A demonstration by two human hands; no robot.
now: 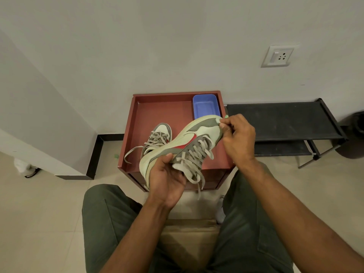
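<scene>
Above the red-brown wooden counter [157, 115], the left hand [167, 180] is gripping a pale-green-and-grey leather sneaker [189, 134] with curled fingers [167, 157]; the right hand [238, 138] is pinching its toe.

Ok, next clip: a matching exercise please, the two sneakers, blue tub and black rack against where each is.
1 held sneaker
2 second sneaker
3 blue tub
4 black rack

A on the floor by the wall
B far right corner of the red tray
C raised, gripped by the left hand and right hand
D lying on the red tray

Pairs: 1-C, 2-D, 3-B, 4-A
</scene>
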